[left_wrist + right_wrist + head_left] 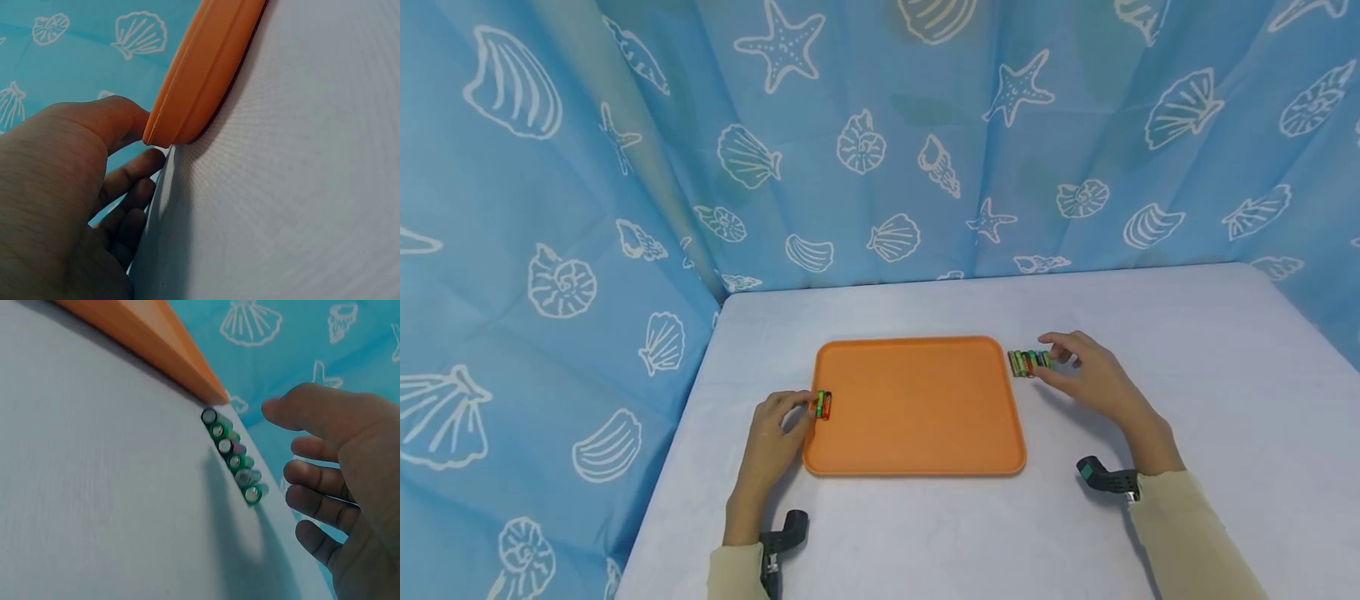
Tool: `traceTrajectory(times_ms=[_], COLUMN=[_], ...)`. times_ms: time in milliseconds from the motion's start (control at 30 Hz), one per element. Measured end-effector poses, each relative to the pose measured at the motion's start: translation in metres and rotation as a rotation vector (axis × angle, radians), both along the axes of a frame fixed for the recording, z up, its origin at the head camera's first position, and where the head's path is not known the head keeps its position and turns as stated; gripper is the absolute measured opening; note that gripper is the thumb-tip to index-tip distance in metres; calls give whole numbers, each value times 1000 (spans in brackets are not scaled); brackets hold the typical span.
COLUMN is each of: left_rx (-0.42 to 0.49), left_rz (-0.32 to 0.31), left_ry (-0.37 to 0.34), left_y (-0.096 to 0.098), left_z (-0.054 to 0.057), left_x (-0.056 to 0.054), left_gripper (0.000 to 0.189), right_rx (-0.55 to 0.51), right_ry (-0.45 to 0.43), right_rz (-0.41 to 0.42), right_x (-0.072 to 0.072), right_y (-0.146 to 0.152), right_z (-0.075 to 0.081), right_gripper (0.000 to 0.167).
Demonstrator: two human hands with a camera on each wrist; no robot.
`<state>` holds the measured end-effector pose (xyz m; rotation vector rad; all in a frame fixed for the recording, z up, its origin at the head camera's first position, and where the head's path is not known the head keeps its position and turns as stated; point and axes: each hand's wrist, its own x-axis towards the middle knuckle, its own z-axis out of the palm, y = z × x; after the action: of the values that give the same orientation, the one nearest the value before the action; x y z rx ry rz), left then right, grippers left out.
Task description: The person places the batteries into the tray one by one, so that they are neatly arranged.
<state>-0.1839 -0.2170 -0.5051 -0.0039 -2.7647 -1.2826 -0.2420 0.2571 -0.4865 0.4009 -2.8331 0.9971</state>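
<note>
Hanging to the left of both hands and beyond them, a blue curtain [880,142] with white shells bordered the white desk [917,533]. The left hand [772,437] reached over the near rim of a tray, its fingers bent and its thumb and forefinger close together beside a green battery [820,403]. Whether it gripped that battery or merely touched it, I could not tell; the rim hid the fingertips from the wrist view. A red battery [827,406] lay just right of the green one, farther from those fingers. Being round, the red one could have rolled off across the tray if the fingertips had nudged its neighbour sideways. A bump of the left hand against the rim could also have shifted the tray and upset the pair.

The orange tray [917,408] lay between the hands, mostly bare. Past its right rim, just left of the right hand, a row of batteries [1022,363] lay side by side on the desk. The right hand [1093,373] hung at the row's right end, thumb and fingers loosely parted, holding nothing. A clumsy pinch there could have scattered the row, since nothing visible braced its outer end.
</note>
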Motion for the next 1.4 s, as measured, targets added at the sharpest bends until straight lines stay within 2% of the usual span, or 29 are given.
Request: traceTrajectory(times_ms=[133,367,633,867,1100,1400], left_rx=[-5,-12,-28,-32,-23,-39], left_rz=[-2,0,-10,-3,-7,-7], left_ry=[13,5,26,2,17,-3], left_y=[1,1,1,1,0,0], left_z=[1,4,4,4,4,1], left_x=[0,-2,-4,-3,-2,-1], left_gripper=[26,26,26,26,27,27], right_rx=[-4,-6,12,27,17,36], right_ry=[-23,-118,-107,-122,-100,-136], right_rz=[2,-15,12,1,5,9], right_x=[-1,-2,-6,-8,-7,-6], right_y=[6,8,13,16,14,15], right_z=[-7,-14,-16,-17,-17,-18], right_gripper=[53,58,52,49,48,51])
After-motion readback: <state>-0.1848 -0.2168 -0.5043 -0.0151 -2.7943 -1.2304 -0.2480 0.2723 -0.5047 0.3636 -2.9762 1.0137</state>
